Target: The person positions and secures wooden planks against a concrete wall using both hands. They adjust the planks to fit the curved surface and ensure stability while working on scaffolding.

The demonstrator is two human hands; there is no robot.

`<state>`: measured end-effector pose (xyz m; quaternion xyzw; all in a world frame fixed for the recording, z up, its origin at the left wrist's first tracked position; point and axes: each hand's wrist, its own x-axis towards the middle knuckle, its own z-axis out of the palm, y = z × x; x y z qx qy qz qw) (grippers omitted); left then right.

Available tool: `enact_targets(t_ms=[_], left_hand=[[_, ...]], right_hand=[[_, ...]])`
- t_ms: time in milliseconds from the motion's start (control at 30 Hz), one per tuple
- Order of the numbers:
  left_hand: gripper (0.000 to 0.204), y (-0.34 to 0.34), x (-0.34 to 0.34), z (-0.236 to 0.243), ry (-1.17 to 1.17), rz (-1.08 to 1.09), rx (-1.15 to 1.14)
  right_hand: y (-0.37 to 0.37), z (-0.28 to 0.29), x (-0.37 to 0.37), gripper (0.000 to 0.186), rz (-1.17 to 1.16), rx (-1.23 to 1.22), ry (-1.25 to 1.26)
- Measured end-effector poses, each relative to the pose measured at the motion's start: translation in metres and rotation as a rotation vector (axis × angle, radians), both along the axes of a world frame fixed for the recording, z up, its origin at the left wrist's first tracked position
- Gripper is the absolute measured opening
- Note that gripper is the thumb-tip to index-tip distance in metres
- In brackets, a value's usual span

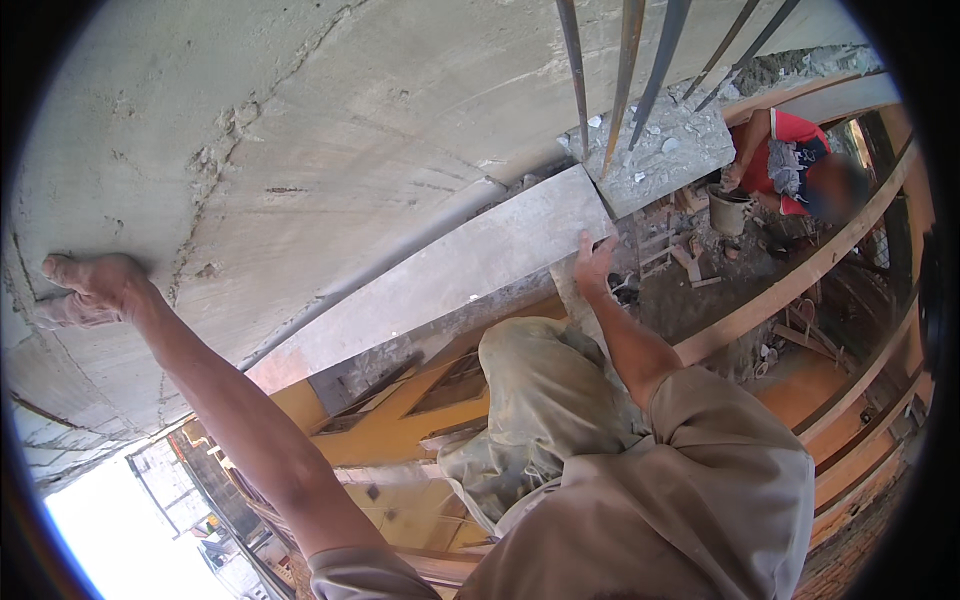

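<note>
My left hand (92,288) presses against the bare concrete wall (330,150) at the far left, arm stretched out, its fingers extended along the surface. My right hand (596,264) rests at the near right end of a long, smooth grey concrete ledge (470,250). Its fingertips touch the ledge's edge and are a little apart, with no tool visible in them. The ledge runs diagonally along the foot of the wall. Below it my knees show in pale, stained trousers (540,390).
Several steel bars (625,85) rise from a rough concrete block (665,150) beyond the ledge. Lower right, a co-worker in a red shirt (795,160) reaches to a bucket (730,208). Curved wooden boards (800,285) cross the right side; rubble and wood scraps lie below.
</note>
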<state>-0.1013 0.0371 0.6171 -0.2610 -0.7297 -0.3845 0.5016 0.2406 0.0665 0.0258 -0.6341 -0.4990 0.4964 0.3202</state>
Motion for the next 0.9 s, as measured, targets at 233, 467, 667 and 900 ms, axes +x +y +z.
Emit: enact_targets(t_ms=[233,467,667,900], left_hand=[[0.098,-0.001,-0.040,0.005,0.100,0.034,0.035],[0.097,-0.019,-0.046,-0.002,0.091,0.135,0.006],[0.101,-0.016,-0.044,0.000,0.116,0.120,-0.007],[0.101,-0.015,-0.046,0.002,0.132,0.150,-0.020]], right_hand=[[0.012,0.017,0.003,0.078,-0.015,-0.018,-0.104],[0.046,0.011,0.051,0.084,0.099,-0.573,0.464],[0.070,0.002,0.049,0.093,0.071,-0.665,0.575],[0.006,0.013,0.035,0.081,0.398,-0.080,-0.209]])
